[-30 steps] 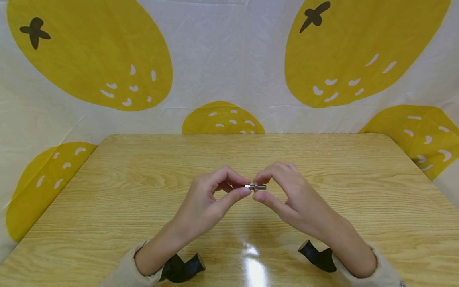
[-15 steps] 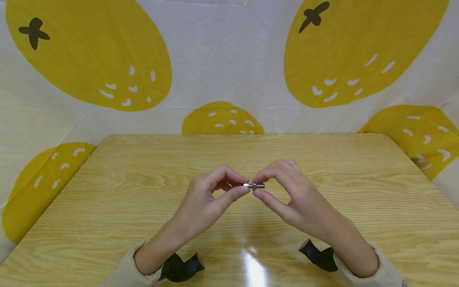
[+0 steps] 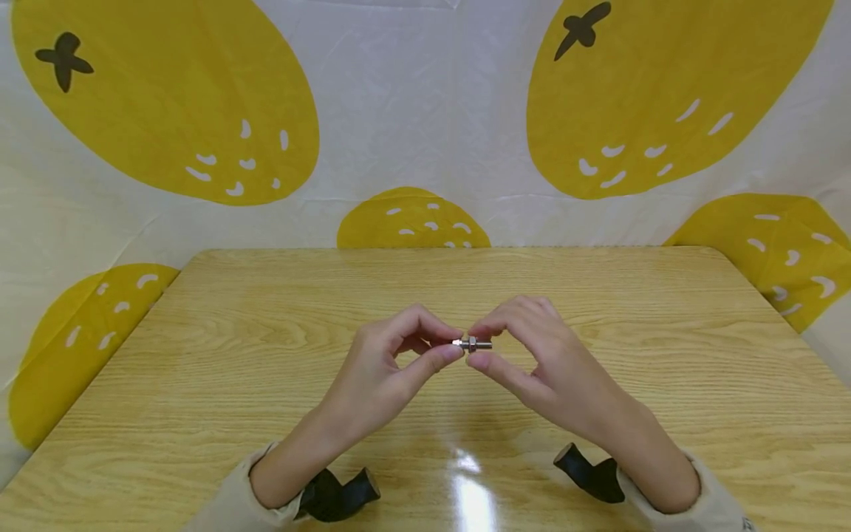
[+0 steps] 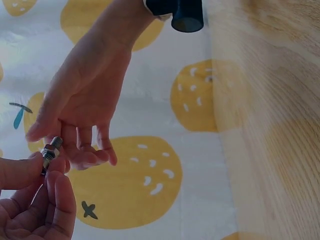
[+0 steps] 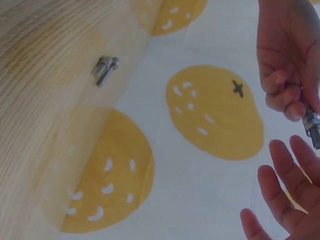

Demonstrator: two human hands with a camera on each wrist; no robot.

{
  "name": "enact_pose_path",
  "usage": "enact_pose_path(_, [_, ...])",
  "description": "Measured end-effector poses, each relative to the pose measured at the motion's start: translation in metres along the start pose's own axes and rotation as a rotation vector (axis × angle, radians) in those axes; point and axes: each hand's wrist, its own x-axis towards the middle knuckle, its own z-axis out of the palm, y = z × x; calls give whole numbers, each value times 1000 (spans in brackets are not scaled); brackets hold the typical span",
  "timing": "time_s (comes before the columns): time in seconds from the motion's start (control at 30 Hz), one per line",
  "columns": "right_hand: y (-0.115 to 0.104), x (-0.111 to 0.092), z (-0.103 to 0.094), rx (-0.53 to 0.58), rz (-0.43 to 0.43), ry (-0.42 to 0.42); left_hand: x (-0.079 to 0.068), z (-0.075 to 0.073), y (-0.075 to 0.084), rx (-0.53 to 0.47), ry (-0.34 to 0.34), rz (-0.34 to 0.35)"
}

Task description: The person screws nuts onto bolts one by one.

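In the head view a small silver bolt point(image 3: 487, 345) lies level between my hands, above the table. My left hand point(image 3: 379, 377) pinches its left end between thumb and fingertips, hiding part of it. A hex nut point(image 3: 473, 344) sits around the shank, with bare thread out to its right. My right hand point(image 3: 552, 362) has its thumb and index finger on either side of the nut, tips close to it. In the left wrist view the right thumb point(image 4: 35, 134) stands apart from the nut. The right wrist view shows the right fingers point(image 5: 285, 160) spread beside the bolt.
A wood-grain table point(image 3: 266, 295) extends under both hands. Several loose metal bolts point(image 5: 106, 69) lie on it in the right wrist view. Behind hangs a white cloth point(image 3: 412, 96) printed with yellow fruit. Each wrist wears a black mount point(image 3: 342, 496).
Both hands have shifted up very slightly in the head view with the bolt. My right thumb and index finger have moved a little about the nut, whose faces catch the light differently.
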Motion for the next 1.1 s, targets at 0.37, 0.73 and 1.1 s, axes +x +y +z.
enact_pose_path(0.37, [0,3,2,47,-122,64,0,-1,0,4,1,-13])
enact_pose_path(0.73, [-2,2,1,46,-46,-4,0,0,0,0,-4,-10])
enact_pose_path(1.1, [-2,0,2,13,18,-19,0,0,0,-5,-4,4])
